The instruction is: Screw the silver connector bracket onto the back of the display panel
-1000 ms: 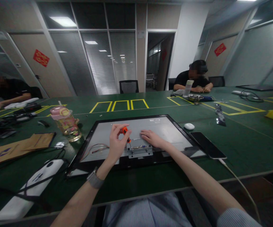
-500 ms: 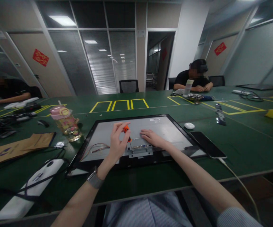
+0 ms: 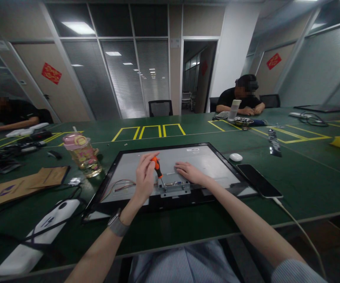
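My left hand (image 3: 145, 175) is closed on an orange-and-black screwdriver (image 3: 158, 168), which it holds by the handle. The shaft slants down to the metal bracket (image 3: 175, 189) with ports, on the near side of a monitor panel (image 3: 128, 161). Whether the tip sits in a screw is too small to tell. My right hand (image 3: 190, 173) lies flat on the grey metal back, just behind the bracket, fingers stretched out and holding nothing. Thin wires (image 3: 117, 184) run across the panel left of my left hand.
Left of the panel stand a pink-lidded bottle (image 3: 83, 154), a cardboard sleeve (image 3: 25, 184) and a white power strip (image 3: 40, 236) with black cables. To the right lie a phone (image 3: 258, 180) on a cable and a white earbud case (image 3: 236, 157). Two people sit across the green table.
The fingers of my left hand have shifted slightly left around the screwdriver, and more of its handle shows. My right hand stays in place.
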`<state>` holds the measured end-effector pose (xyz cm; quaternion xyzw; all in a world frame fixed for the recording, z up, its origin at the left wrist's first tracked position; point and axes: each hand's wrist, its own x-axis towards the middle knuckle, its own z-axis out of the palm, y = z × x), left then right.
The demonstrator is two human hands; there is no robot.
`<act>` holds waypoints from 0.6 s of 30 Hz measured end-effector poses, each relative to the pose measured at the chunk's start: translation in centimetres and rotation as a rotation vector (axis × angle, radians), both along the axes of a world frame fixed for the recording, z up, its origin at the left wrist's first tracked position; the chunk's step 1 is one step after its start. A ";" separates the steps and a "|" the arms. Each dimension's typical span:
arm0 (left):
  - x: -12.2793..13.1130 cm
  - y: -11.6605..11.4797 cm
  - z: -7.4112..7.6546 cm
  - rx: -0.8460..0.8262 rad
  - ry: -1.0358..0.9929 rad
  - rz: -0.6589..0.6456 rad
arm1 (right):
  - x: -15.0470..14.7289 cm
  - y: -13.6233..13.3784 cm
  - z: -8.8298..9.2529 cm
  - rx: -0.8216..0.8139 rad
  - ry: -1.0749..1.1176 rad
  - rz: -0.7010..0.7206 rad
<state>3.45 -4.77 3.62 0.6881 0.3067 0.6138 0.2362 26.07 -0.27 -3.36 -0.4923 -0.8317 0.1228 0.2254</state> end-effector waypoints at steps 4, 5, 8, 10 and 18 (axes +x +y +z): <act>0.3 -0.2 -0.3 -0.015 -0.025 -0.029 | 0.0 0.0 0.0 0.008 0.004 -0.003; 0.3 -0.1 -0.3 0.005 -0.009 0.004 | 0.0 0.0 0.0 0.008 0.001 -0.004; 0.4 0.0 -0.2 0.077 0.027 0.108 | -0.1 -0.1 0.1 0.001 -0.021 -0.004; 0.3 -0.1 -0.1 0.086 0.029 0.134 | -0.1 -0.1 0.1 0.002 -0.028 -0.003; 0.3 -0.3 -0.6 0.009 -0.022 -0.002 | 0.1 0.1 -0.3 0.016 -0.006 0.001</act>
